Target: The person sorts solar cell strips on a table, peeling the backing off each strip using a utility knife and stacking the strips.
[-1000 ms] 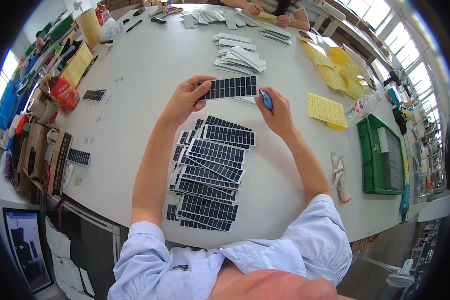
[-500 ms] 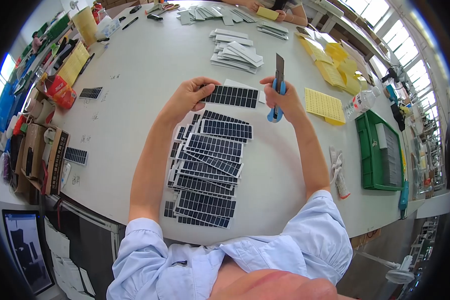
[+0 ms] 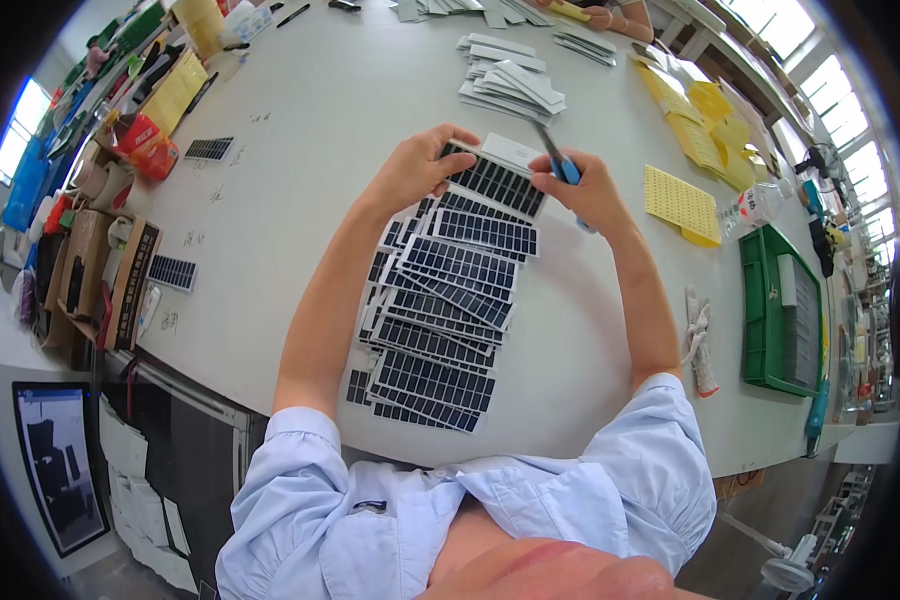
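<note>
At the left of the worktop (image 3: 300, 130), two small dark panels lie apart from each other, the upper small panel (image 3: 209, 150) and the lower small panel (image 3: 173, 273). Next comes the left hand (image 3: 415, 172), its grip a narrow pinch, thumb on top, on the left end of the held panel (image 3: 495, 180). That panel is above the far end of the overlapping panel pile (image 3: 435, 375), with a white card (image 3: 510, 150) just beyond it. The right hand (image 3: 592, 190) has changed most: half a second ago it was apart from the panel with the blade upright; now its thumb and fingers meet the panel's right end while its grip stays closed around the cutter knife (image 3: 568, 170), blade pointing away. The panel has tipped too, right end lower. I judge that it is now steadied from both ends, with the blade off it. Farther right lie a yellow sheet (image 3: 680, 205) and a green tray (image 3: 750, 300).
</note>
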`<state>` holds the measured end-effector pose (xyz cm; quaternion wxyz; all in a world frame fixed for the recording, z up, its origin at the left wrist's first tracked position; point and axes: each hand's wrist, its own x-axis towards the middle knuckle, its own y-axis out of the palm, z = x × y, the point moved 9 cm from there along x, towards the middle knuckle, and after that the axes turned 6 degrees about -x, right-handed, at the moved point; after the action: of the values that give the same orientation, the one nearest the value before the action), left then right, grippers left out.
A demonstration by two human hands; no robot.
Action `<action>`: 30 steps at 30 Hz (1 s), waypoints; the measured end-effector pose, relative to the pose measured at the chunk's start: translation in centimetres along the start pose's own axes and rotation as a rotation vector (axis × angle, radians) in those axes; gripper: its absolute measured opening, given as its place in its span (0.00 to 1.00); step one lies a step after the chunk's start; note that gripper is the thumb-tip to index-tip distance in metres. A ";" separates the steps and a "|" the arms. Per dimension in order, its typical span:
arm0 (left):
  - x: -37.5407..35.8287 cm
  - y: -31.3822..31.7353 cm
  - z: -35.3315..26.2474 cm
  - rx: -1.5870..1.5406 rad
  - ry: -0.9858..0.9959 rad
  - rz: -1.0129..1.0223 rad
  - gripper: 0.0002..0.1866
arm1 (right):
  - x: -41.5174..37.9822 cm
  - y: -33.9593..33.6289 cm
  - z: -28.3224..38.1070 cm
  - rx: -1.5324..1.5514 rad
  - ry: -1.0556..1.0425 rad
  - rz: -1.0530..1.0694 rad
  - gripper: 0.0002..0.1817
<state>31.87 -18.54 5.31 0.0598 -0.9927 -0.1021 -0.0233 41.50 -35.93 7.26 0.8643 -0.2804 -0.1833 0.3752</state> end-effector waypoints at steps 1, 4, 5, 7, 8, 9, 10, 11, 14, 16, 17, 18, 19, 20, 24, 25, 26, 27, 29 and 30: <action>-0.2 0.1 0.0 0.018 -0.014 -0.022 0.14 | 0.2 0.3 -0.6 -0.055 -0.004 -0.043 0.11; -0.1 0.0 0.3 0.011 -0.014 -0.046 0.16 | 0.3 0.2 -0.7 -0.087 0.031 -0.015 0.12; 0.0 -0.1 0.1 -0.016 0.004 -0.057 0.16 | 0.2 0.3 -0.7 -0.094 0.040 0.006 0.11; 0.1 -0.6 1.2 0.017 -0.047 -0.033 0.21 | 0.4 0.1 -0.8 -0.123 0.029 -0.029 0.10; 0.5 -1.3 1.9 0.087 0.026 -0.080 0.24 | 0.5 -0.1 -1.0 -0.155 0.023 -0.062 0.10; 0.3 -1.7 1.5 0.155 0.099 -0.125 0.28 | 0.5 -0.2 -1.4 -0.155 0.029 -0.063 0.10; 0.2 -1.8 2.9 0.254 -0.035 -0.010 0.32 | 0.5 -1.4 -0.8 -0.262 -0.074 -0.200 0.09; -0.4 -1.5 3.1 0.403 -0.073 0.095 0.32 | 0.2 -2.4 0.0 -0.370 -0.180 -0.337 0.08; -2.2 -0.4 4.3 0.571 -0.149 0.251 0.29 | 0.4 -1.5 -1.7 -0.563 -0.264 -0.445 0.05; -2.9 0.4 4.5 0.670 -0.119 0.308 0.29 | 0.3 -1.0 -2.8 -0.649 -0.299 -0.476 0.04; -2.9 0.5 4.3 0.648 -0.160 0.313 0.28 | 0.5 -0.7 -3.0 -0.714 -0.290 -0.431 0.06; -2.8 0.5 4.6 0.646 -0.160 0.309 0.28 | 0.7 -0.3 -3.2 -0.778 -0.281 -0.385 0.07; -2.6 0.6 4.5 0.594 -0.101 0.283 0.27 | 0.7 -0.4 -3.2 -0.778 -0.285 -0.382 0.07; -2.5 0.5 4.2 0.544 -0.043 0.258 0.26 | 0.7 -0.5 -3.1 -0.688 -0.185 -0.319 0.08; -2.2 0.4 3.9 0.508 -0.086 0.249 0.25 | 0.4 0.4 -2.7 -0.386 -0.025 -0.012 0.14; -2.2 0.3 4.0 0.461 -0.094 0.226 0.25 | 0.1 1.0 -1.8 -0.417 -0.082 0.032 0.19; -2.2 0.1 4.1 0.415 -0.101 0.204 0.24 | -0.4 1.8 -1.0 -0.448 -0.139 0.075 0.24; -2.2 0.2 4.1 0.417 -0.101 0.204 0.24 | -0.9 2.4 -0.2 -0.504 -0.180 0.078 0.22; -2.1 -0.1 4.2 0.441 -0.115 0.184 0.24 | -0.7 3.2 -0.8 -0.480 -0.155 0.147 0.18; -2.1 -0.2 4.2 0.444 -0.115 0.183 0.24 | -0.7 3.8 -1.2 -0.458 -0.128 0.217 0.15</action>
<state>29.90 -18.21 1.01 0.2725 -0.9600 -0.0174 0.0619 39.66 -34.77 3.88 0.7195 -0.4626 -0.2866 0.4315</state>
